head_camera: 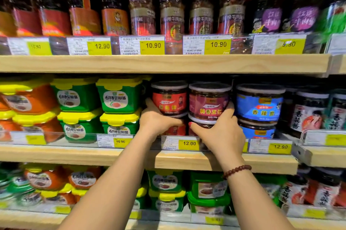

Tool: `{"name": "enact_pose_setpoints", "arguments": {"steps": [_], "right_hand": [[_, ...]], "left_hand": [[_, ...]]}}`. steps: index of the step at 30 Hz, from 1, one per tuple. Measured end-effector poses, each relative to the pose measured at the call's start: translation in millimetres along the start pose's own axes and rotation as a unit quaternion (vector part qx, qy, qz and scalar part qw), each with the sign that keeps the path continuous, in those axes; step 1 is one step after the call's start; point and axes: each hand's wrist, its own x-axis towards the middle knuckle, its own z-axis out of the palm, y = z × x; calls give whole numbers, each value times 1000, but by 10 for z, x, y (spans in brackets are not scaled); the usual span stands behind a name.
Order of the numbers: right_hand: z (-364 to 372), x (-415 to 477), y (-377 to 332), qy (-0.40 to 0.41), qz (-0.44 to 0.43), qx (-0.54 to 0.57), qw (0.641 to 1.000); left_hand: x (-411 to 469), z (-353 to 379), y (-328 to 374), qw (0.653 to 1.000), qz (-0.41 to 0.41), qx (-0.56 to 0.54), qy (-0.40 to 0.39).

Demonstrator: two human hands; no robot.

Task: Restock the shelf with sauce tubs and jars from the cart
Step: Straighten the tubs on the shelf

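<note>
On the middle shelf (131, 154) two stacks of round sauce tubs stand side by side. The left stack has a red-label tub (169, 98) on top; the right stack has a maroon-label tub (208, 101) on top. My left hand (155, 119) grips the lower red tub, thumb up against the upper one's left side. My right hand (221, 132) wraps the lower maroon tub (203, 123), thumb up against the upper tub's right side. Both lower tubs are mostly hidden by my hands. The cart is out of view.
Green tubs with yellow lids (119, 96) stand stacked to the left, blue-label tubs (259, 104) to the right. Tall jars (172, 10) fill the upper shelf and more tubs the lower one. A clear price rail with yellow tags (189, 143) runs along the shelf front.
</note>
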Motion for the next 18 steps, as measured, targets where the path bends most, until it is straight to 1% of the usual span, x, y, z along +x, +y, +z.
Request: {"name": "enact_pose_setpoints", "arguments": {"steps": [5,8,12,18], "right_hand": [[-18,63,-4,-6,10,13,1000],[-6,89,-21,-11,16,13,1000],[1,88,-23,-10,19,5,1000],[-6,71,-13,-10,15,2,1000]], "left_hand": [[-126,-115,61,997,44,69,-7],[-125,-140,32,994,52,96,-15],[-154,-165,-35,997,46,66,-8],[-203,-164,-27,997,50,53,0]]}}
